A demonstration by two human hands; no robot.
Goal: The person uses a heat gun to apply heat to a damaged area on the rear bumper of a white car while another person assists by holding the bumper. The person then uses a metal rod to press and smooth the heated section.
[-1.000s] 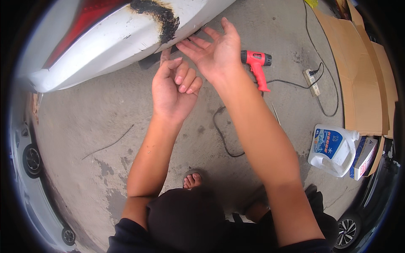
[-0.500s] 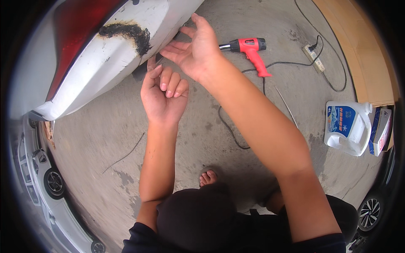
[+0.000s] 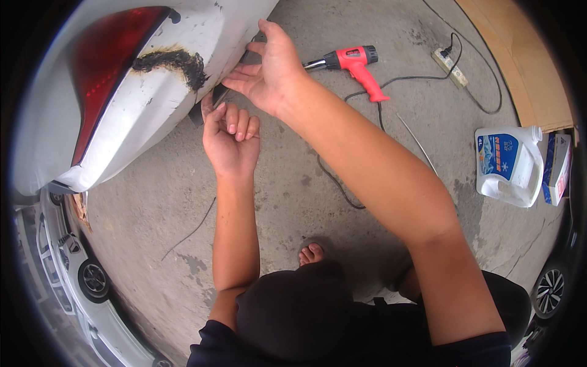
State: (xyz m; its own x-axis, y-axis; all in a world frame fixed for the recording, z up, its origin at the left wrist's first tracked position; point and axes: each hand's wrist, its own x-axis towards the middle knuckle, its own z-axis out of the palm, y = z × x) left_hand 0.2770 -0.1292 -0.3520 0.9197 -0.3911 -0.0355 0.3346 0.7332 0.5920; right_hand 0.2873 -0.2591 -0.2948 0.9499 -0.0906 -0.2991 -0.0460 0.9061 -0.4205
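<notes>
— What is seen at the lower edge of the white car bumper (image 3: 153, 104)?

— Both hands are found there. The right hand (image 3: 269, 67) is laid open against the bumper's edge, fingers spread, thumb up on the white panel. The left hand (image 3: 231, 137) is held just below it, fingers curled loosely inward, its fingertip touching the dark trim strip (image 3: 205, 105) under the edge; whether anything is pinched cannot be told.

— And the bumper itself?

— One red tail lamp (image 3: 98, 79) is set in it, and one charred black streak (image 3: 174, 61) is seen beside the lamp (close to the hands).

— How much room is left around?

— Bare concrete floor (image 3: 153, 202) is left open below and to the left of the forearms. To the right the floor is more taken up.

— Counted?

— One red heat gun (image 3: 354, 64) is lying just beyond the right wrist, its cord run to one power strip (image 3: 449, 66) near the cardboard sheet (image 3: 520, 55). One white jug (image 3: 507, 165) with a blue label is stood well apart at the right, with one box (image 3: 557, 168) touching it. One thin loose wire (image 3: 189, 229) is lying left of the left forearm.
</notes>
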